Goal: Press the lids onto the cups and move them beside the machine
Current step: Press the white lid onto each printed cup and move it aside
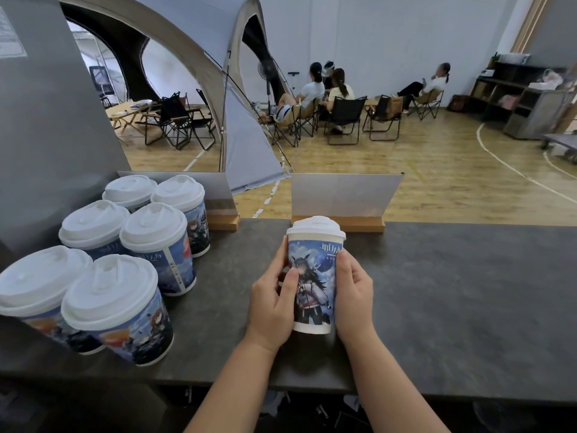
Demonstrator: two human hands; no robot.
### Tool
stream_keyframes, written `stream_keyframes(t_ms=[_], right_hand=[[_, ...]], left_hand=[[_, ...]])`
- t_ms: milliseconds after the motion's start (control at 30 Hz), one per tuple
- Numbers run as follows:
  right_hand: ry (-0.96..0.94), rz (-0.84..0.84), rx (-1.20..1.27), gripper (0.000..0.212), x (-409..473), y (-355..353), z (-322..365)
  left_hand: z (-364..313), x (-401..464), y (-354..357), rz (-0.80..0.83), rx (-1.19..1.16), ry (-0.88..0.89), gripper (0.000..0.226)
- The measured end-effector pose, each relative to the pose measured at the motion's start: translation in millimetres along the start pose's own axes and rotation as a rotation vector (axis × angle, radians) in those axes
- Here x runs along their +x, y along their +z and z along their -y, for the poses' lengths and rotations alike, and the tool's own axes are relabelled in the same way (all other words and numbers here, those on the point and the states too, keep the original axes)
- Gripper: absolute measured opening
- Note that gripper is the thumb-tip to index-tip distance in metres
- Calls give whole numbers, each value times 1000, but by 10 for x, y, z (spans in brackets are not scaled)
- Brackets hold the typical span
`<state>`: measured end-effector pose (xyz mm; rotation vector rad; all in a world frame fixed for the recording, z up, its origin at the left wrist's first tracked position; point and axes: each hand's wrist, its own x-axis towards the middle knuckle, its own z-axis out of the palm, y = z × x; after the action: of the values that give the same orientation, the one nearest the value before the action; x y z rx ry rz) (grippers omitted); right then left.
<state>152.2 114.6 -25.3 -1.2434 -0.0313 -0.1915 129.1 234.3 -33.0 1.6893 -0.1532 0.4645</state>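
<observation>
the lidded cup (pixel 313 276) stands on the dark counter (pixel 452 292), well apart from six capped cups (pixel 118 257) beside the grey machine (pixel 46 135). both hands clasp it, left hand (pixel 273 303) and right hand (pixel 354 292) with fingers curled round its sides. pressing looks done; next it needs carrying left to join the cluster.

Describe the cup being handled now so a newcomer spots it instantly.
On the dark counter, right of the six lidded cups by the grey machine, one cup stands alone. Only it is gripped by the left hand and right hand.
</observation>
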Motion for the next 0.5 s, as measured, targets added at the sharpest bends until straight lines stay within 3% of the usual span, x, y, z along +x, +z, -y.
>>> stream_keyframes(t_ms=[133,267,500], right_hand=[[10,-4,58,36,33,-26,-26],[44,-13,129,48,33,-37,9],[57,39,238,53,38,-48,38]], left_hand=[[-21,18,-5,-83,70,25,45],[-7,15,-8,-53,46,10,48],[-30,15,4,177,94,-1,97]])
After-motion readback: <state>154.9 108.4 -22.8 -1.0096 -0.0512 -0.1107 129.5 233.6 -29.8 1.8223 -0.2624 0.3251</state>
